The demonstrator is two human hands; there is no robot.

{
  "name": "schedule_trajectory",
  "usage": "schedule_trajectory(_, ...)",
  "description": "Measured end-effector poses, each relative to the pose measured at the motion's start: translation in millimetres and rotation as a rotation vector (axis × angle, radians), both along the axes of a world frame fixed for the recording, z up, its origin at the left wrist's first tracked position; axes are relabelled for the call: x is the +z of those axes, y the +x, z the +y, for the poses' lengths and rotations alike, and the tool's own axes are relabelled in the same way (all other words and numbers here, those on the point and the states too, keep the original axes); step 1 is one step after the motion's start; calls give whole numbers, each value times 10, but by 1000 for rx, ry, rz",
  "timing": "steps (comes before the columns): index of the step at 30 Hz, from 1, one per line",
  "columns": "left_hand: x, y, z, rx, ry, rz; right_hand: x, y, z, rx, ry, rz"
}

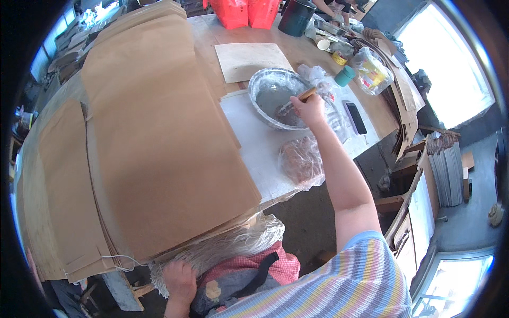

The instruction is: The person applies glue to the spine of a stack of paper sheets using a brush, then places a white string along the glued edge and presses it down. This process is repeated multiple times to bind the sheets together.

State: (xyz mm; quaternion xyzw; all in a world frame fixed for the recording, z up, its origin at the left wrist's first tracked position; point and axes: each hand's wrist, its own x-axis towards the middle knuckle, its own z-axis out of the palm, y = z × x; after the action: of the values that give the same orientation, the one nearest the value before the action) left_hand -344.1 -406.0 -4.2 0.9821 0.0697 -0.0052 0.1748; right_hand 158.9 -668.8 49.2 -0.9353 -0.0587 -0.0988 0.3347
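Observation:
My right hand (309, 108) is closed around the wooden handle of a brush (306, 95). The brush's head dips into a round metal basin (253, 108) that holds a grey paste or liquid. Down by my lap, my left hand (180, 279) has its fingers curled beside a thick bundle of white strings (241, 238) at the table's near edge. What those fingers hold, if anything, is hidden. Left of the basin lies a large stack of brown paper sheets (159, 143). A clear plastic bag with something reddish-brown inside (302, 159) sits just in front of the basin.
Right of the basin lie a dark phone (355, 117), a green-capped container (345, 76) and a clear plastic jar (372, 71). A pale board (252, 61), red bags (246, 11) and a dark bucket (297, 17) are farther back. Another person's arm (324, 7) shows at the far side.

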Motion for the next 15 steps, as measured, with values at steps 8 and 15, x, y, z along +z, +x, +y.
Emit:
schedule_trajectory(8,-598,-458,132,-43,44,37,278,-152,-146,-9,235,33)
schedule_trajectory(15,77,-455,85,35,-218,-21,1002,-623,225,81,53,22)
